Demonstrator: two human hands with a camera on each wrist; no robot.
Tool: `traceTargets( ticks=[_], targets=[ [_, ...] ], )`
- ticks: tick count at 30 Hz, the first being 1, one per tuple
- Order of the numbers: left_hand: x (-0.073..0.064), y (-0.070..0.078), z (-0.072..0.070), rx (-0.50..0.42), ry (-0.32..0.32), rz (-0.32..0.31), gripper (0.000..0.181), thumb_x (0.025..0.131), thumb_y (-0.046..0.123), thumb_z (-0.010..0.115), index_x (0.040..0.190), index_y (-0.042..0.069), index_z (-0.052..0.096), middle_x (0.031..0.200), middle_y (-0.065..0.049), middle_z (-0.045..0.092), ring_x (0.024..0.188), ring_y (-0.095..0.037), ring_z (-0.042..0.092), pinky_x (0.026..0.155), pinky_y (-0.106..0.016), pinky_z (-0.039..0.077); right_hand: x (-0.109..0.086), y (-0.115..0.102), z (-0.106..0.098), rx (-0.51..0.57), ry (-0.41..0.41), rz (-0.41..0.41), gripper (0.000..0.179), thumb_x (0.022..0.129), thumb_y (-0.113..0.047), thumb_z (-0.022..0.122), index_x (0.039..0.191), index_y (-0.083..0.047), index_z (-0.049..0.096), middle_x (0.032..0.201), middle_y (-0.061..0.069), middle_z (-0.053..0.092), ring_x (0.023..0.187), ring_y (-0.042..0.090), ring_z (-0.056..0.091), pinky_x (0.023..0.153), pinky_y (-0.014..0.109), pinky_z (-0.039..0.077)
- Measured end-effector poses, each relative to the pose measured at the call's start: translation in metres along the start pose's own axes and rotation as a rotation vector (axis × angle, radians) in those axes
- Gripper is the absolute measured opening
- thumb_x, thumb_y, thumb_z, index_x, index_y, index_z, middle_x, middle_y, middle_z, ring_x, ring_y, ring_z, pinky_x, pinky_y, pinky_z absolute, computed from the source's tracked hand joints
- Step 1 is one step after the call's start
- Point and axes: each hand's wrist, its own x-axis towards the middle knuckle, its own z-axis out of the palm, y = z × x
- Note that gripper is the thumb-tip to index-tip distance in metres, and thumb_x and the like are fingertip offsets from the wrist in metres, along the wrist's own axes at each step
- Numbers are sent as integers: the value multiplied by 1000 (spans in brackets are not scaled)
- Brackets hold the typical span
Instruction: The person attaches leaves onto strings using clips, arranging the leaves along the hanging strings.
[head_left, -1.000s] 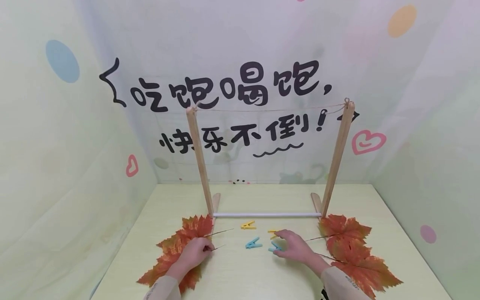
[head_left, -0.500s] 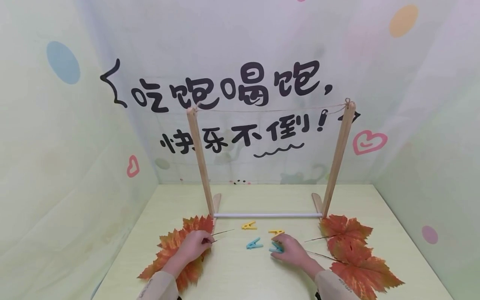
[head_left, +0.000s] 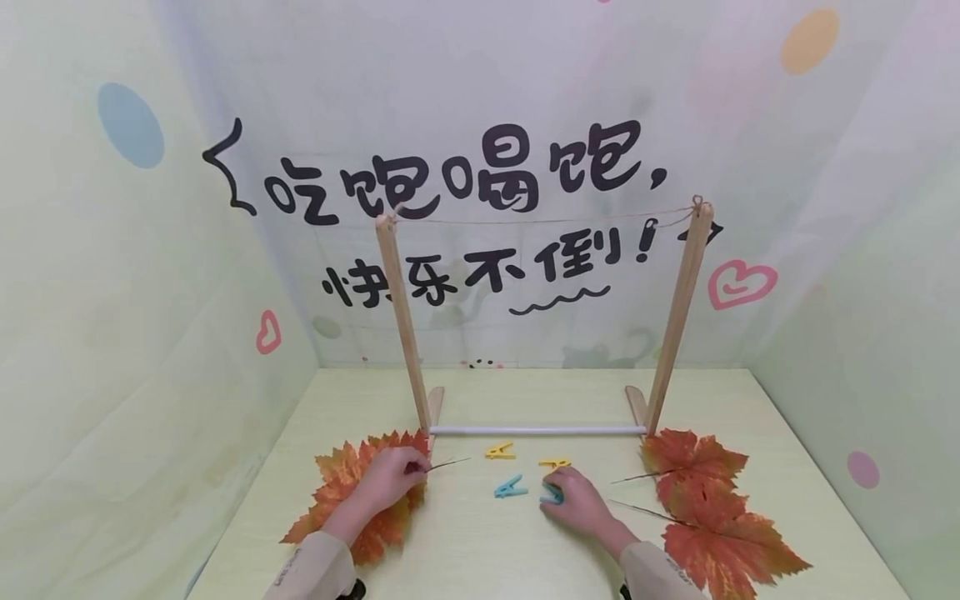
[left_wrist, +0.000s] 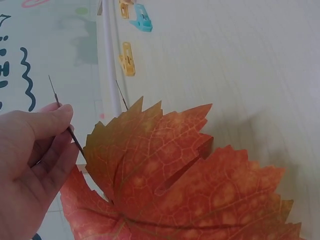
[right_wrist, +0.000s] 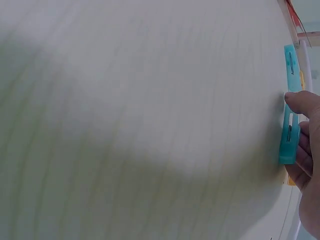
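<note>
In the head view my left hand [head_left: 395, 477] is at the left leaf pile, thumb and fingers pinching a thin dark stem. The left wrist view shows that stem [left_wrist: 76, 137] running into an orange-red artificial maple leaf [left_wrist: 150, 150]. Another stem [left_wrist: 121, 93] pokes out from behind the leaf. My right hand [head_left: 577, 500] holds a blue clothespin [head_left: 552, 493] low over the table, its fingers covering part of it. Next to it lie a second blue clothespin [head_left: 511, 487] and two yellow ones, one at the left [head_left: 500, 451] and one at the right [head_left: 555, 463].
Behind the clothespins stands a wooden frame, its left post [head_left: 405, 325] and right post [head_left: 678, 321] joined by a white rod [head_left: 536, 431] below and a thin string [head_left: 517, 222] on top. More maple leaves [head_left: 712, 508] lie at the right. A printed cloth [head_left: 480, 83] encloses the table.
My left hand has moved a little toward the frame, shifting the leaf with its stem. The right hand has lowered and closed its fingers around the right blue clothespin.
</note>
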Motion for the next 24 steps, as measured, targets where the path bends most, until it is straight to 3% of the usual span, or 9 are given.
traceTargets(
  ticks=[14,19,24],
  targets=[
    [7,5,-4,-70,26,-34,13,76,-3,68,80,9,68,75,0,63,64,-10,51,58,-19,48,3,-3,0,-6,-1,25,26,72,-16,74,92,-1,67,89,6,64,84,21,59,78,38,49],
    [9,8,-7,-83,37,-43,11,77,-2,68,80,9,68,76,0,63,65,-9,51,58,-19,48,3,-7,-5,25,19,-5,29,72,-14,74,95,1,66,91,8,64,85,22,60,76,37,49],
    [15,14,-12,-112,63,-7,9,77,-2,67,80,7,67,76,-4,63,65,-10,53,56,-19,48,7,-13,-15,95,72,-62,29,71,-9,74,96,4,66,87,4,62,78,17,59,69,30,50]
  ],
)
